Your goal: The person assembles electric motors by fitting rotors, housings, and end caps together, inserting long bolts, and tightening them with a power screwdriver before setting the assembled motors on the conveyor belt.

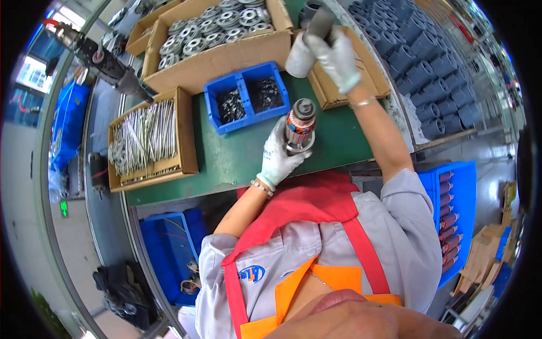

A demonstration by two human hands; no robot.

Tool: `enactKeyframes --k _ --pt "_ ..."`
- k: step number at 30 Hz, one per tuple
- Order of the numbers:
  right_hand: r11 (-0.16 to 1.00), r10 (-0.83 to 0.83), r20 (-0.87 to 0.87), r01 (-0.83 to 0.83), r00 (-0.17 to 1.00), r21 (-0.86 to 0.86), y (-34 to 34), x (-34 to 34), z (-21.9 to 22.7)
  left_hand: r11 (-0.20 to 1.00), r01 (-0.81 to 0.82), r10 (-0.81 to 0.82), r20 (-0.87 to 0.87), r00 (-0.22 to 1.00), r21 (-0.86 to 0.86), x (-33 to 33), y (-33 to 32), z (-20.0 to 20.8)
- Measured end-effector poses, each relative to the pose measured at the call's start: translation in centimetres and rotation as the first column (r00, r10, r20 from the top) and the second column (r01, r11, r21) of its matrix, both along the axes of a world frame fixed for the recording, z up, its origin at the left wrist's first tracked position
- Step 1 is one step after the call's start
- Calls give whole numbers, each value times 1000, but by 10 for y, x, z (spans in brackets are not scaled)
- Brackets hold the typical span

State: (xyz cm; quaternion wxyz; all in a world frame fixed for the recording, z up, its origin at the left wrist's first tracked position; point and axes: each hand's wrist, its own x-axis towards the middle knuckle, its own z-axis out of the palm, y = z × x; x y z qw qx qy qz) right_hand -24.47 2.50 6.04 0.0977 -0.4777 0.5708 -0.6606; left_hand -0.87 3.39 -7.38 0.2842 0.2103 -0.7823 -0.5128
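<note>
Over the green bench [217,164], my gloved left hand [278,158] is closed around the lower end of a motor armature [300,127]. The armature stands upright, its copper windings and grey top end showing. Up and to the right, my gloved right hand [339,61] grips a dark grey cylindrical sleeve [320,24] above a cardboard tray [327,93]. Beside those fingers is a pale, cup-like cylinder [300,59]; whether the hand also holds it, I cannot tell.
Small black parts fill a two-part blue bin [247,93]. Metal rods lie in a carton [189,135], round metal end pieces in a larger box [220,59]. Grey sleeves [435,93] are stacked at right, above a blue crate of armatures [466,198]. A power driver [107,65] hangs at left.
</note>
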Motion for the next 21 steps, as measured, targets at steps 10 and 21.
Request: enactKeyframes --k 10,21 --pt "898 430 -159 -404 889 172 85 68 41 958 68 -86 54 995 279 8 -11 -23" --pt "714 -410 -405 564 817 415 179 -252 -21 992 -33 32 6 999 119 -6 15 -2"
